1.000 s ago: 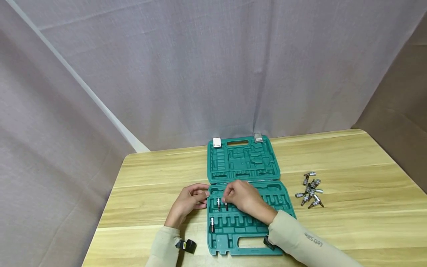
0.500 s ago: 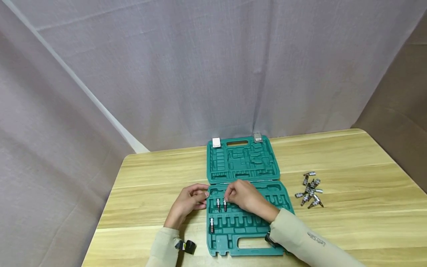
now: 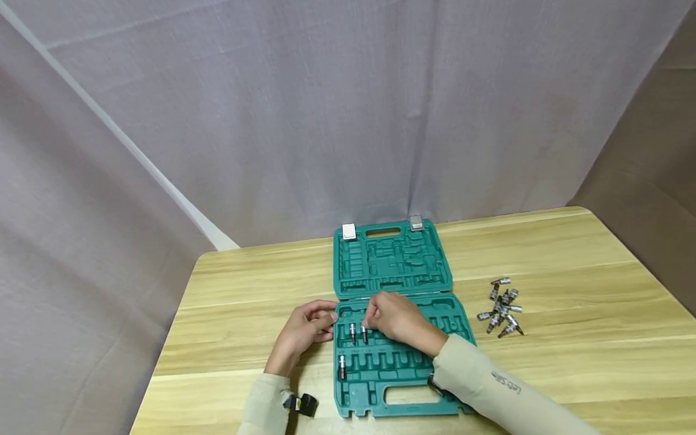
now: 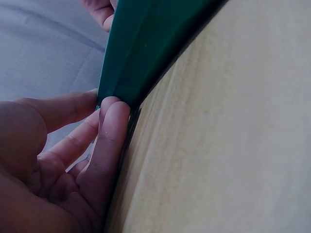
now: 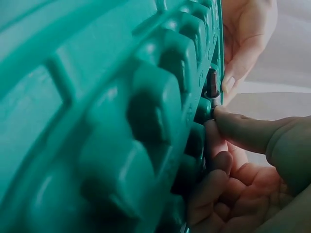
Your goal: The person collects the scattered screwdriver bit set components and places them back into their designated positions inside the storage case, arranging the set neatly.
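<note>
A green plastic tool case (image 3: 380, 409) lies unfolded on the wooden table, its moulded slots facing up. My right hand (image 3: 394, 314) reaches over the lower half. Its thumb and index finger pinch the silver end of a bit socket (image 3: 364, 336) in the upper row; the right wrist view shows the dark bit tip (image 5: 212, 83) beyond the thumb. Left of it lies another bit socket (image 3: 353, 333), and a third bit socket (image 3: 342, 367) sits in the lower row. My left hand (image 3: 306, 329) grips the case's left edge, thumb at the rim and fingertips (image 4: 115, 119) against the side wall.
Several loose bit sockets (image 3: 500, 308) lie in a pile on the table (image 3: 565, 272) right of the case. The case lid (image 3: 393, 263), with two metal latches, lies back toward the grey curtain (image 3: 337, 121). A wrist camera (image 3: 308, 405) sits by the left sleeve.
My right fingertips have shifted slightly right along the case, uncovering more of the pinched bit socket's silver end. My left hand stays at the edge. The head view has shifted a little.
</note>
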Motion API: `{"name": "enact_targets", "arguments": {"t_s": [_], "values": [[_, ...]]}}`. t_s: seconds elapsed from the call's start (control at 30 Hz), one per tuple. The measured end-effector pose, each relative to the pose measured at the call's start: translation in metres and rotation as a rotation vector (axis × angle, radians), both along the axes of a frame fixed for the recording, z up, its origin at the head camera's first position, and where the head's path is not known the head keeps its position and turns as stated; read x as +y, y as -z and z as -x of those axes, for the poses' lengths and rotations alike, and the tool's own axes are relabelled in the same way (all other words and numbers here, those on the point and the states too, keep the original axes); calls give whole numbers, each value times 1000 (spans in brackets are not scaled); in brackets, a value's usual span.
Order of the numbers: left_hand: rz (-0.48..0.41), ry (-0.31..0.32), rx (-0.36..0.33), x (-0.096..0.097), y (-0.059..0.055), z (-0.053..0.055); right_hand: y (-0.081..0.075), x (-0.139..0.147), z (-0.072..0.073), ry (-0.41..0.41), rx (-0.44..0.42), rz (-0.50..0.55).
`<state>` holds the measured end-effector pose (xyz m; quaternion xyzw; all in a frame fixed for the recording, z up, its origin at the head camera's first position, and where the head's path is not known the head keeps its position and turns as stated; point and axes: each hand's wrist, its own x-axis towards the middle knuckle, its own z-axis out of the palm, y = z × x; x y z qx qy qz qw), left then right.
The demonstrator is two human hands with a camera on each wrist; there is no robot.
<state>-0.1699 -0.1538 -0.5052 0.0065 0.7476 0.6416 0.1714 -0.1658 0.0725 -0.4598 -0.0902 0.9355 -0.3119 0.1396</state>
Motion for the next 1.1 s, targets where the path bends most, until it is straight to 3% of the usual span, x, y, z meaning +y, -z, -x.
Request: {"name": "enact_targets", "arguments": {"t_s": [0.23,0.4,0.6,0.83,1.1], "values": [[-30,-14,-8,-1,0,-2,0,-7,0,-28,6,-45],[-40,-10,-9,-1,-1,-1,0,-5,0,3,-3,-18],[-41,-3,-5,0,-1,-1,4,7,-2,-4,0,139],[-36,-2,-10,-2,0,-3,-1,30,-3,-77,-83,403],[-93,4,-17,-3,4,-2,-13,78,-8,-50,-61,467]]}}
